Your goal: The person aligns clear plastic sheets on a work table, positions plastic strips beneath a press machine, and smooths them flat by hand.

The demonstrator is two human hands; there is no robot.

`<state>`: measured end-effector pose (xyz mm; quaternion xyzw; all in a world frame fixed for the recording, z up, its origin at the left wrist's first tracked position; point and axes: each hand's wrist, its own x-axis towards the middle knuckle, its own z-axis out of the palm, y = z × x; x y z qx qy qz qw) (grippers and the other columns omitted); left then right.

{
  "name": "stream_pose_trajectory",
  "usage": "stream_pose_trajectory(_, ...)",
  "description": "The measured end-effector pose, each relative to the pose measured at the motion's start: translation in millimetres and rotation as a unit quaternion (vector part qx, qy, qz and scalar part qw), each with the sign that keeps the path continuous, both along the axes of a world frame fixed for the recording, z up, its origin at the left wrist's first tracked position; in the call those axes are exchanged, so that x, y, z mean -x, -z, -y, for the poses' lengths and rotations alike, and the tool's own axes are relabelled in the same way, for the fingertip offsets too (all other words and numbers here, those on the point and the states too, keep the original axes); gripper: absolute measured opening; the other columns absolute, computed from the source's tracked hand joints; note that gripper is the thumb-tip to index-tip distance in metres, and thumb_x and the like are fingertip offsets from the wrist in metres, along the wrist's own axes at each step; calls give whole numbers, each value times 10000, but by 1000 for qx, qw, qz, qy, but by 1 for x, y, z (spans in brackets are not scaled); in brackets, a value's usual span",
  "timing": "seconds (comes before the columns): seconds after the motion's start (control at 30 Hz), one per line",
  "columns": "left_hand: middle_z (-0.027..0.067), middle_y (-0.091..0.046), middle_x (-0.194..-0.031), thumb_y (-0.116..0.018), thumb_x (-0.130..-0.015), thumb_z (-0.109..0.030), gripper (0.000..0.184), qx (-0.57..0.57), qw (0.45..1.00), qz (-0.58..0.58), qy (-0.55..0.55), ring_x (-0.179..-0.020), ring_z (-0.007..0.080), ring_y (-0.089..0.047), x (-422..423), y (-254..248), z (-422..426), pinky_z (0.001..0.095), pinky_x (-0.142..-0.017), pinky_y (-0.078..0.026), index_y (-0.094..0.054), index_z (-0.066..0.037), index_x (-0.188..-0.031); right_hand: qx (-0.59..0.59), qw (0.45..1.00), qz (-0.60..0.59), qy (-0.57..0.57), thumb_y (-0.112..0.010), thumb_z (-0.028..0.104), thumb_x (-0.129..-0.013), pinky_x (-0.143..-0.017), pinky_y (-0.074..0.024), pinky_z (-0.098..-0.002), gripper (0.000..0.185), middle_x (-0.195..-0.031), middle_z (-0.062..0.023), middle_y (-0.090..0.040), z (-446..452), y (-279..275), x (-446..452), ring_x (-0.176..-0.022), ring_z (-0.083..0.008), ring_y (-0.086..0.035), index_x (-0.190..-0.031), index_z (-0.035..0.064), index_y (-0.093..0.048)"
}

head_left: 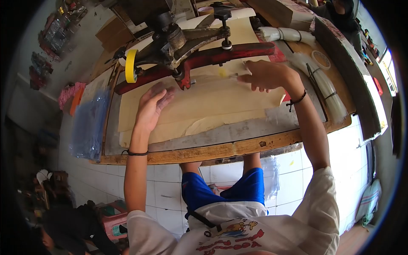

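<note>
Left hand (150,106): over paper sheets (195,110), fingers loosely curved | Right hand (272,75): fingers parted; I couldn't tell if they pinched anything | Sheets: on table (204,153), under red bar (250,50), I judged for steadying | Yellow tape roll (129,66): hung near left hand, presumably handy

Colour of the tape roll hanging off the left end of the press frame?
Bright yellow tape roll; the head view, the only one, shows it clearly.
</note>
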<state>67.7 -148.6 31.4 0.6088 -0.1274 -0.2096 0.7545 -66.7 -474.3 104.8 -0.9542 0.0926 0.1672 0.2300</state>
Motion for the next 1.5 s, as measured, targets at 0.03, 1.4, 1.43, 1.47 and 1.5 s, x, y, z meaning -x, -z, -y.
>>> stream_pose_trajectory(0.03,240,-639,-1191,-575,-962,-36,423,-10,1000,23,-6,-1100,308,-659,0,2,0,400,-1000,-528,-414,61,-1341,29,999,-18,-23,-512,437,-1012,-597,-560,-374,579,-894,-183,-717,-4,-1,1,-712,-250,-697,-1283,-69,-436)
stream_pose_trajectory(1.4,101,-664,-1249,-580,-970,-227,284,-453,686,570,7,-1149,309,-632,-9,1,8,401,-915,-532,-682,-134,-1218,234,892,381,-70,-711,207,-858,-705,-543,-395,250,-807,-122,-693,-28,36,9,-784,-302,-686,-1076,87,-705)
stream_pose_trajectory(1.43,102,-672,-1234,-576,-972,-226,281,-453,679,577,4,-1131,313,-641,-7,0,8,399,-901,-538,-684,-138,-1216,233,907,346,-62,-712,209,-862,-732,-543,-411,313,-830,-130,-696,-31,35,9,-809,-313,-681,-1153,93,-701)
stream_pose_trajectory(1.47,112,-677,-1218,-571,-973,-224,279,-461,669,582,-3,-1107,319,-650,-6,0,9,402,-885,-543,-686,-130,-1210,247,901,352,-65,-710,205,-861,-734,-541,-402,304,-844,-129,-694,-33,37,8,-822,-302,-681,-1145,94,-701)
stream_pose_trajectory(1.5,122,-682,-1201,-567,-975,-222,277,-470,659,587,-9,-1083,324,-660,-4,0,9,404,-868,-549,-687,-122,-1204,259,894,358,-68,-709,201,-860,-737,-540,-393,296,-858,-128,-691,-36,41,7,-835,-292,-681,-1137,96,-702)
